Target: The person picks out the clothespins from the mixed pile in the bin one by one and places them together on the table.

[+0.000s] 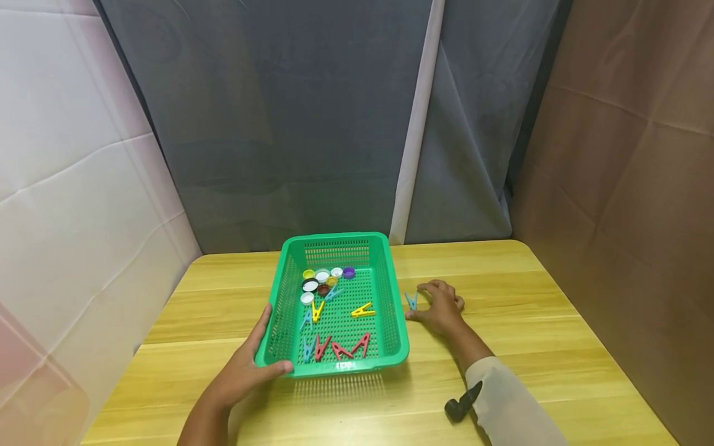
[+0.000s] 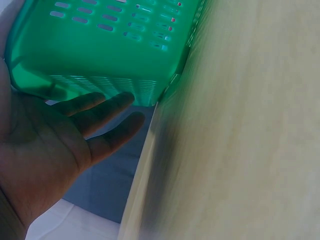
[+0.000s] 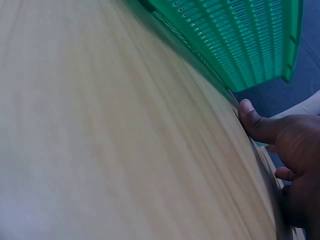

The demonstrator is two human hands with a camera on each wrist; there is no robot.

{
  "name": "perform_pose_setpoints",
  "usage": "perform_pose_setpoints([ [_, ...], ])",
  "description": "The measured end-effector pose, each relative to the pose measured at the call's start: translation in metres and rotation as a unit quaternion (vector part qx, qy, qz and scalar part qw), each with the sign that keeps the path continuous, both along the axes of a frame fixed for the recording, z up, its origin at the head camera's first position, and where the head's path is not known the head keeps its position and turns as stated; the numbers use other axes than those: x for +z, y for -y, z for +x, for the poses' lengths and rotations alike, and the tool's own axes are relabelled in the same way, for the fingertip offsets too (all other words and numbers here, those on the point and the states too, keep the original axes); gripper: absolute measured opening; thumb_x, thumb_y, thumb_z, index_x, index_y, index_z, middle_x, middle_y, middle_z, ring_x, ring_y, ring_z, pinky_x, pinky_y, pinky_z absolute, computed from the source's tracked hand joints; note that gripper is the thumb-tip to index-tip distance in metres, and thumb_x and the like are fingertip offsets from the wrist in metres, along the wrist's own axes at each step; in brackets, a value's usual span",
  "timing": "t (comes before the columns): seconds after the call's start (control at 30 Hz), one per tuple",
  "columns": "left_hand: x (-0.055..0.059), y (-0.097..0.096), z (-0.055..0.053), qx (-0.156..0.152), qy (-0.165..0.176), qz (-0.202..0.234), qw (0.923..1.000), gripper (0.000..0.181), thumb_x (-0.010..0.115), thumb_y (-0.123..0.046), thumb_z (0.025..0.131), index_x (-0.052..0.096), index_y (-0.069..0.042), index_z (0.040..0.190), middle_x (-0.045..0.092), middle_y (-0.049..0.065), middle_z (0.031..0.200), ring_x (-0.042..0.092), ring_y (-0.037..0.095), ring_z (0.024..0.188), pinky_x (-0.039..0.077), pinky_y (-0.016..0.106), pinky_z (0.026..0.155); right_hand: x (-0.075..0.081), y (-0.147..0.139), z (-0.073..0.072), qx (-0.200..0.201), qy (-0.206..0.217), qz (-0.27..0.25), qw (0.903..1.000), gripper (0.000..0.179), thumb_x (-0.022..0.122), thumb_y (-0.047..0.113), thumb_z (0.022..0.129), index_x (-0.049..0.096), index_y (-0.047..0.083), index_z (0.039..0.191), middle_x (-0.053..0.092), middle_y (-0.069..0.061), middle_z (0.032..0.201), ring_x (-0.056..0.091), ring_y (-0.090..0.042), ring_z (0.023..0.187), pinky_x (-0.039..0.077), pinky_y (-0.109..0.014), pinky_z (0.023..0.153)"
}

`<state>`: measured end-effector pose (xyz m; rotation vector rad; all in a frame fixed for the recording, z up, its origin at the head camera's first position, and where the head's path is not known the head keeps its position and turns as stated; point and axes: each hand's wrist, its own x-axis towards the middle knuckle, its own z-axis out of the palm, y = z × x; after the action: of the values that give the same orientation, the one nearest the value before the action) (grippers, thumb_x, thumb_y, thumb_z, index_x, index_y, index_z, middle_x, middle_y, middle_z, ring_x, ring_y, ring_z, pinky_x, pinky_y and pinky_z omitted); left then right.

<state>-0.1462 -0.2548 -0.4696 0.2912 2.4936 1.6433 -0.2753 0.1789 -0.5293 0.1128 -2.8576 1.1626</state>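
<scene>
A green plastic basket (image 1: 397,334) stands on the table. At its near left corner my left hand (image 1: 242,375) holds it, thumb on the front rim and fingers along the left side. In the left wrist view several fingers (image 2: 112,107) lie extended beside the basket wall. Right of the basket, a blue clothespin (image 1: 411,301) lies on the wood. My right hand (image 1: 443,310) is around it, thumb and index finger spread apart on either side. Blue clothespins (image 1: 308,349), red clothespins (image 1: 321,348) and yellow clothespins (image 1: 363,310) lie inside the basket.
Several bottle caps (image 1: 310,285) in white, yellow, brown and purple cluster at the basket's far left. The wooden table (image 1: 502,279) ends at a grey curtain (image 1: 334,124) behind. A white cloth (image 1: 83,155) hangs at left and a brown cloth (image 1: 625,186) at right.
</scene>
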Motion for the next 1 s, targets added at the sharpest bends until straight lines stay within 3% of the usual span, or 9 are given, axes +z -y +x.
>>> perform_pose_setpoints([
  [0.17, 0.0, 0.0, -0.001, 0.0, 0.006, 0.002, 1.0, 0.129, 0.087, -0.019, 0.092, -0.009, -0.027, 0.177, -0.001, 0.026, 0.184, 0.01, 0.06, 0.165, 0.031, 0.075, 0.123, 0.002, 0.0, 0.001, -0.009, 0.027, -0.021, 0.9994, 0.092, 0.096, 0.038, 0.084, 0.051, 0.017, 0.161, 0.029, -0.017, 0.172, 0.022, -0.05, 0.157, 0.012, -0.07, 0.123],
  [0.33, -0.001, 0.0, -0.001, 0.0, 0.007, 0.002, 1.0, 0.129, 0.087, -0.02, 0.091, -0.009, -0.027, 0.177, -0.001, 0.025, 0.184, 0.01, 0.06, 0.166, 0.03, 0.076, 0.123, 0.012, 0.002, 0.002, -0.011, 0.046, -0.03, 0.9984, 0.104, 0.098, 0.035, 0.082, 0.041, 0.019, 0.167, 0.02, -0.017, 0.177, 0.021, -0.06, 0.155, 0.021, -0.075, 0.122],
  [0.57, 0.0, 0.001, -0.001, -0.001, 0.005, 0.006, 1.0, 0.128, 0.087, -0.019, 0.091, -0.008, -0.029, 0.177, -0.001, 0.025, 0.184, 0.008, 0.06, 0.166, 0.027, 0.079, 0.123, 0.028, 0.003, 0.002, 0.006, 0.027, -0.045, 0.9986, 0.105, 0.099, 0.026, 0.082, 0.038, 0.014, 0.168, 0.015, -0.022, 0.178, 0.025, -0.06, 0.159, 0.019, -0.082, 0.12],
  [0.83, 0.0, 0.001, 0.0, 0.0, 0.006, 0.008, 1.0, 0.128, 0.087, -0.019, 0.091, -0.008, -0.026, 0.177, -0.002, 0.025, 0.184, 0.008, 0.061, 0.166, 0.027, 0.078, 0.124, 0.047, 0.009, 0.006, 0.009, -0.006, -0.018, 0.9998, 0.102, 0.095, 0.03, 0.086, 0.037, 0.016, 0.169, 0.01, -0.021, 0.181, 0.025, -0.066, 0.153, 0.024, -0.078, 0.117],
  [1.0, 0.0, 0.001, -0.001, 0.0, 0.005, 0.007, 1.0, 0.128, 0.087, -0.019, 0.092, -0.008, -0.027, 0.177, 0.0, 0.025, 0.184, 0.012, 0.06, 0.165, 0.031, 0.075, 0.123, 0.063, 0.014, 0.005, 0.019, -0.021, -0.008, 0.9996, 0.095, 0.09, 0.028, 0.093, 0.036, 0.014, 0.17, 0.01, -0.022, 0.18, 0.02, -0.057, 0.161, 0.019, -0.078, 0.119],
])
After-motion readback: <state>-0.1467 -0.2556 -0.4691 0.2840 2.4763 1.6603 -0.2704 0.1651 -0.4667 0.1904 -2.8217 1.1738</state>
